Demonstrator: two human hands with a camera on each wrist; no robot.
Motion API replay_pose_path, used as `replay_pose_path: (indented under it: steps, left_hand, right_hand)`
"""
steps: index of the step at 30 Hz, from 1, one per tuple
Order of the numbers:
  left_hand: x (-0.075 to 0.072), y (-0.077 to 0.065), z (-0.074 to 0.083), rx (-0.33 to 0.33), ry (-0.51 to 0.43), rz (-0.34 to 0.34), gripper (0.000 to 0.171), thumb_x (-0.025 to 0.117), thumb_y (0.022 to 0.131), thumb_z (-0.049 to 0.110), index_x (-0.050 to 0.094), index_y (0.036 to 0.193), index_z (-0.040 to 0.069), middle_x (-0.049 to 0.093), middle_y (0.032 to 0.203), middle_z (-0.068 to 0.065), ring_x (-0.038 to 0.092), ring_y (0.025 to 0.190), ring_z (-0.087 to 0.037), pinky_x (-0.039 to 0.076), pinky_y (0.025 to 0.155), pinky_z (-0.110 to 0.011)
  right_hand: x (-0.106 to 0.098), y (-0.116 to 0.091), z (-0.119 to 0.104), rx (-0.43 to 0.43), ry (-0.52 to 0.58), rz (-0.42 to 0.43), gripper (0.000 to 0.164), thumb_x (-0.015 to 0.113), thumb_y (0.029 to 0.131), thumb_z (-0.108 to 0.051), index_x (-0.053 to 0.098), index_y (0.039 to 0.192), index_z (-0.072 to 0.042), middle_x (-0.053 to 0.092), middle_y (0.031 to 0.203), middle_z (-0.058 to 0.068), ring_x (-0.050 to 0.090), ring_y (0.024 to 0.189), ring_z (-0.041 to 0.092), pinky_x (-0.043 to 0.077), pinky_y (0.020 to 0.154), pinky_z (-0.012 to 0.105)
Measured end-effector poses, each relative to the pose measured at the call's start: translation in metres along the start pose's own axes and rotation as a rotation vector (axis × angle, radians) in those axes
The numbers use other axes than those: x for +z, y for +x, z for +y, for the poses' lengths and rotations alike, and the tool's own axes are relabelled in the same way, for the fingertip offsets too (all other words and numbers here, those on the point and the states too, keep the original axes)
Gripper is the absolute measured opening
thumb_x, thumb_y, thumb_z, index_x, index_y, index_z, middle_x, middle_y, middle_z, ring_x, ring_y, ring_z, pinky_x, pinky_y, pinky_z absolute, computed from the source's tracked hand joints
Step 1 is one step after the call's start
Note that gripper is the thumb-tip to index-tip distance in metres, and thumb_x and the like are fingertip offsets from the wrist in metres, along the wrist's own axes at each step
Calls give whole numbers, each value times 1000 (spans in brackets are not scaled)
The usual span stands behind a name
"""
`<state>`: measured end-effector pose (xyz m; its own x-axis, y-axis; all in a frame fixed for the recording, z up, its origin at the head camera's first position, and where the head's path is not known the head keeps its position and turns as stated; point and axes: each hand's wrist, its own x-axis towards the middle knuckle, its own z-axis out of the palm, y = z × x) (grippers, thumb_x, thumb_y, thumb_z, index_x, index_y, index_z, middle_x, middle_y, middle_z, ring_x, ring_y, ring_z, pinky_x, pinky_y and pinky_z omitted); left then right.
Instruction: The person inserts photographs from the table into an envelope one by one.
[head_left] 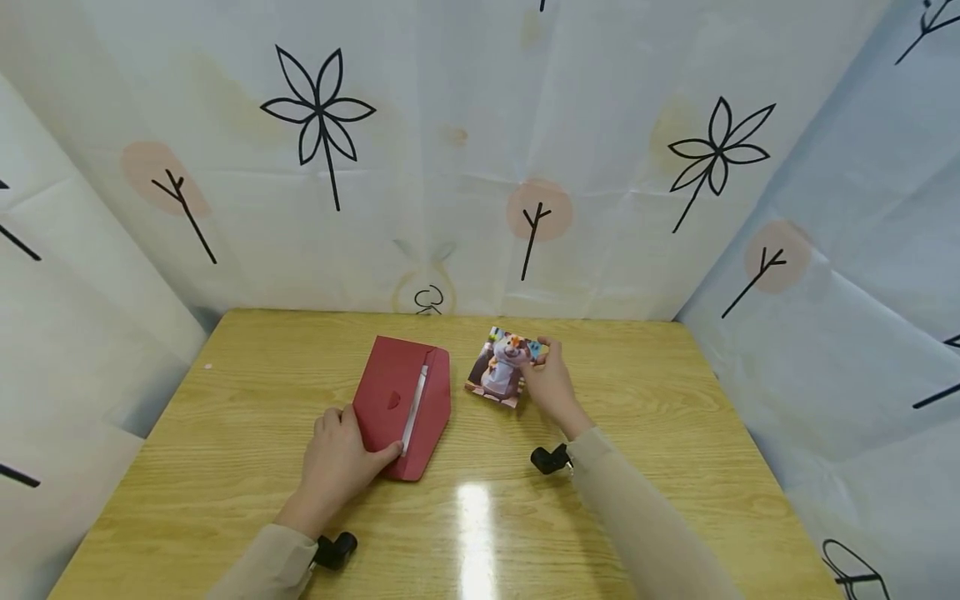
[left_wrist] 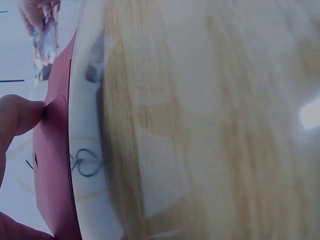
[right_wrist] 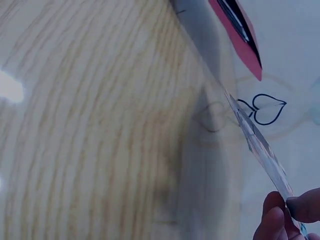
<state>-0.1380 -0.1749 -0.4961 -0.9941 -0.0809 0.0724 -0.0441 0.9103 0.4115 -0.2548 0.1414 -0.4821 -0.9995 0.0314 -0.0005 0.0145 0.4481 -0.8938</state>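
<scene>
My left hand (head_left: 341, 454) grips a red paper envelope (head_left: 390, 392) by its near left edge, thumb across the front beside the opening. The envelope's pointed flap lies folded out to the right, and a strip of white paper (head_left: 415, 410) shows in the opening. To the right of it, my right hand (head_left: 551, 383) pinches a small picture card (head_left: 501, 367) printed with a cartoon hamster-like animal. In the right wrist view the card (right_wrist: 265, 155) appears nearly edge-on between thumb and fingers, its lower end pointing toward the table. The left wrist view shows the envelope (left_wrist: 55, 150) edge-on too.
The wooden table (head_left: 637, 517) reflects a bright light near its front middle. White cloth walls (head_left: 465, 125) with line-drawn flowers and trees rise along its back and sides. A black wrist camera (head_left: 335, 550) sits at the left cuff, and another black wrist camera (head_left: 551, 458) at the right.
</scene>
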Motion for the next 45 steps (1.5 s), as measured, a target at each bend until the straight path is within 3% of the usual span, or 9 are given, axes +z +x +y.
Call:
replay_pose_path:
  steps: [5, 13, 24, 36, 40, 45]
  left_hand:
    - [0, -1, -1, -3, -2, 1, 98, 76, 71, 58, 44, 126, -16, 47, 109, -27, 45, 93, -36, 47, 70, -48]
    - [0, -1, -3, 1, 0, 12, 97, 76, 71, 58, 44, 125, -16, 48, 106, -26, 45, 91, -36, 46, 68, -47]
    - [0, 2, 1, -10, 8, 1, 100, 74, 71, 63, 44, 125, -16, 48, 111, -28, 45, 95, -37, 47, 72, -48]
    - [-1, 3, 4, 11, 3, 23, 99, 74, 71, 62, 45, 124, -17, 48, 109, -28, 45, 95, -37, 46, 73, -49]
    - [-2, 2, 4, 1, 5, 3, 101, 73, 71, 62, 44, 126, -16, 48, 110, -28, 45, 95, -37, 46, 73, -49]
    - [-3, 1, 4, -13, 3, -17, 103, 72, 71, 64, 42, 128, -16, 47, 114, -29, 45, 97, -37, 46, 75, -49]
  right_hand:
    - [-3, -2, -10, 24, 114, 8, 57, 55, 98, -15, 24, 145, -13, 46, 107, 17, 65, 79, 26, 55, 69, 43]
    - [13, -8, -27, -8, 212, -40, 56, 57, 96, -10, 27, 144, -14, 50, 102, 18, 64, 75, 26, 51, 74, 56]
    - [32, -16, -31, -90, 218, -98, 53, 60, 95, -6, 34, 141, -16, 54, 98, 18, 65, 71, 25, 52, 70, 54]
    - [43, -25, -31, -68, 204, -184, 52, 58, 94, -5, 36, 140, -12, 52, 98, 16, 64, 73, 25, 53, 71, 51]
    - [48, -27, -29, -64, 198, -205, 53, 59, 94, -4, 35, 142, -7, 52, 98, 18, 65, 74, 27, 54, 70, 49]
    - [54, -29, -30, -76, 161, -233, 50, 60, 94, -6, 38, 139, -9, 53, 98, 18, 65, 75, 28, 54, 66, 45]
